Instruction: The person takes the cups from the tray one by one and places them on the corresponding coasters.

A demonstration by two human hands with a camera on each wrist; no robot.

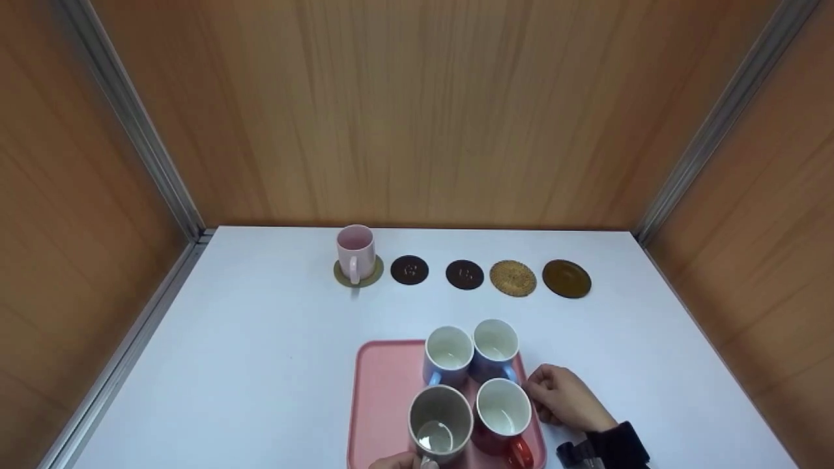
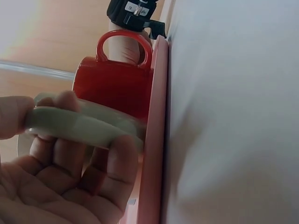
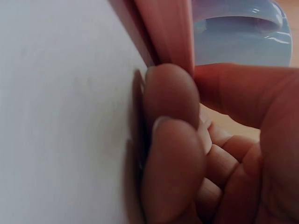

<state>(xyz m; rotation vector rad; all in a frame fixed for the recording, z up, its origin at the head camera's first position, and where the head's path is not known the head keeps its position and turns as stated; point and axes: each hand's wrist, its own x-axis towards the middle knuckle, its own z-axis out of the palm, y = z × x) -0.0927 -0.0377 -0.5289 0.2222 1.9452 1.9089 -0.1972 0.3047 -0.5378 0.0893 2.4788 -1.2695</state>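
A pink tray [image 1: 384,391] lies on the white table [image 1: 260,365] and carries several mugs. My left hand [image 1: 399,461] grips the handle [image 2: 84,123] of the grey-green mug [image 1: 440,420] at the tray's near side; in the left wrist view my left hand [image 2: 56,158] has its fingers curled round that handle. Beside it stands a red mug [image 1: 502,417] [image 2: 114,84]. Behind these are a blue mug [image 1: 447,355] and a pale blue mug [image 1: 495,348] [image 3: 238,32]. My right hand [image 1: 563,394] [image 3: 182,140] pinches the tray's right rim [image 3: 168,32].
A pink mug [image 1: 355,253] stands on an olive coaster [image 1: 374,273] at the back. To its right lie two dark coasters [image 1: 409,270] [image 1: 464,274], a woven gold one [image 1: 513,278] and a brown one [image 1: 567,279]. Wooden walls [image 1: 417,111] enclose the table.
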